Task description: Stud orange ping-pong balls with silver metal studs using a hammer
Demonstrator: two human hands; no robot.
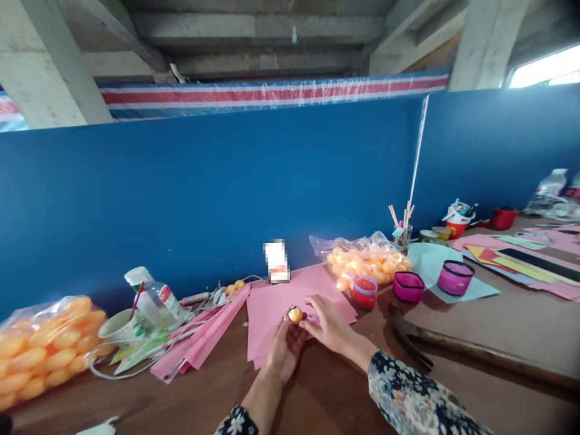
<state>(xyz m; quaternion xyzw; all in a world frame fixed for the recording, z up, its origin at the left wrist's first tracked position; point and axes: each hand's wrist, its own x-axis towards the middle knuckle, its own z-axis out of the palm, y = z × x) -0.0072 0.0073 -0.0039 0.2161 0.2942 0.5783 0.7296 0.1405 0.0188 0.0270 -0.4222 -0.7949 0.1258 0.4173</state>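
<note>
A small yellow-orange ball (295,314) with dark markings along its upper left sits in my left hand (283,353), gripped at the fingertips with the palm turned up. My right hand (330,326) is close on the right, its thumb and forefinger spread apart and the thumb reaching toward the ball. Whether that thumb touches the ball I cannot tell. Tiny dark specks show between the right fingers, too small to name. Under and behind both hands lie sheets of pink paper (267,311) on the brown table (335,399).
Bags of orange balls stand left (45,344) and behind right (362,263). Folded pink strips (212,332), a plastic bottle (158,302) and a cup (118,326) are at left. Right lie a hammer (480,344), red (365,293) and magenta (409,287) round containers. A blue partition (226,193) rises behind.
</note>
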